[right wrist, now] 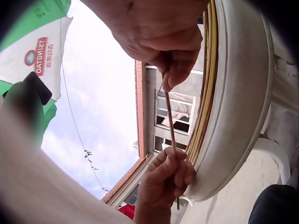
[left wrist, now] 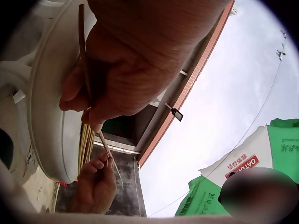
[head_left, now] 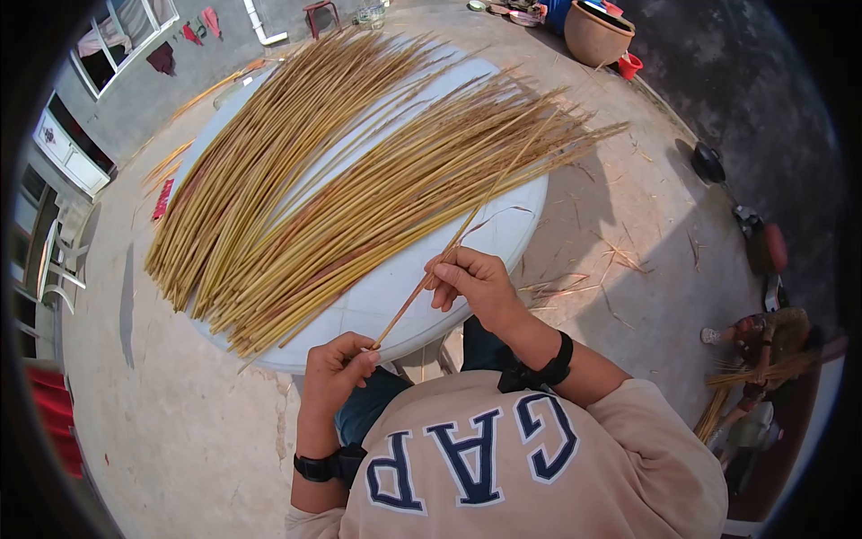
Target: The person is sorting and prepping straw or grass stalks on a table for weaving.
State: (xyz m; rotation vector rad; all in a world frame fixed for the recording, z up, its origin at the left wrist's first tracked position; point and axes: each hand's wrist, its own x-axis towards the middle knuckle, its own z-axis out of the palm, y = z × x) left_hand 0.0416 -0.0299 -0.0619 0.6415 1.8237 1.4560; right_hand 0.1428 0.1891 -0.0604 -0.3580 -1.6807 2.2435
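A single thin reed stalk [head_left: 422,286] runs between both hands over the near edge of a round white table [head_left: 503,235]. My left hand [head_left: 339,366] pinches its lower end; in the left wrist view the left hand [left wrist: 112,70] has fingers curled round the stalk [left wrist: 83,56]. My right hand [head_left: 474,280] pinches the stalk further up, seen in the right wrist view as the right hand [right wrist: 161,39] gripping the stalk [right wrist: 170,126]. Two big fans of yellow-brown reeds [head_left: 314,198] lie spread over the table.
Concrete ground surrounds the table, littered with reed scraps [head_left: 575,283]. A clay pot [head_left: 594,34] and a red cup [head_left: 629,65] stand at the far right. Another person [head_left: 763,359] with a reed bundle is at the right. White chairs [head_left: 54,260] stand left.
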